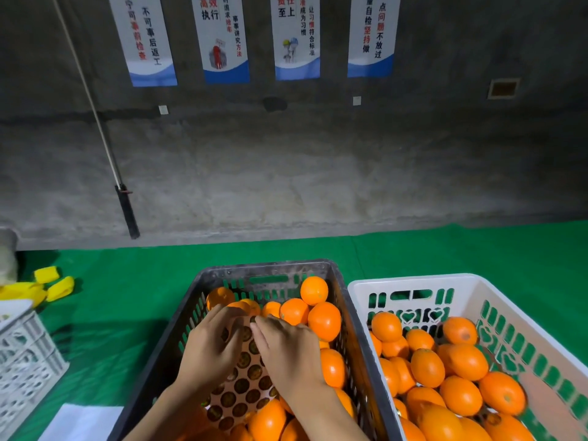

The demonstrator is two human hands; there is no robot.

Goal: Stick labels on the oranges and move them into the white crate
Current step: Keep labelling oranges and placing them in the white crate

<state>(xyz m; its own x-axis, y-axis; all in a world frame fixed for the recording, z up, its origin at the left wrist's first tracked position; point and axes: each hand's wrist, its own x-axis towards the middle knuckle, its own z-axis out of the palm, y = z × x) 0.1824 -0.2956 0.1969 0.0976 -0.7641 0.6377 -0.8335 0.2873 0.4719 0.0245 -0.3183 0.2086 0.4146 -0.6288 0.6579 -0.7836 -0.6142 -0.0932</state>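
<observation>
A dark crate in the middle holds several oranges. On top of them lies a sheet of round dark labels. My left hand rests on the sheet's far left part with fingers curled over it. My right hand lies on the sheet's right side, its fingertips pinching at a label near the sheet's far end. The white crate stands directly to the right and holds several oranges.
A green cloth covers the table. Yellow pieces lie at the far left, a small white basket stands at the left edge, and a white paper lies at the front left. A grey wall with posters rises behind.
</observation>
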